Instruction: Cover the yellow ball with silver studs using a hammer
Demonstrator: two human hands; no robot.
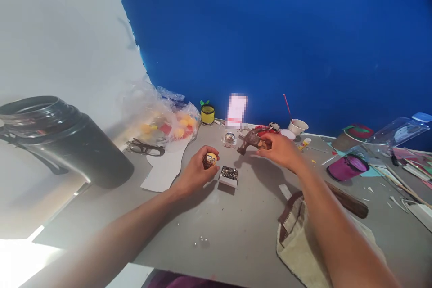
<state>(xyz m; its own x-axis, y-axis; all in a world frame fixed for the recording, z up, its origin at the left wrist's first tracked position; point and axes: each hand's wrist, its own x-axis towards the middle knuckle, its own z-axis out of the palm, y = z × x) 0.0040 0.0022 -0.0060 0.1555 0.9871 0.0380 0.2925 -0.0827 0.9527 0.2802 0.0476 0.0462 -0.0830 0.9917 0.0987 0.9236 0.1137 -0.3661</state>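
Observation:
My left hand holds a small yellow ball partly covered with shiny metal tacks, its fingers wrapped round the ball's side. Just right of that hand stands a small white box filled with metal tacks. My right hand grips a hammer close to its rusty head, which points left above the table. The hammer's wooden handle slants toward the lower right, partly hidden behind my right forearm. A second small clear-and-white box with shiny contents sits farther back.
A large dark flask stands at the left, near eyeglasses and a plastic bag. A cloth pouch lies under my right forearm. Back right are a paper cup, a purple cup and a clear bottle.

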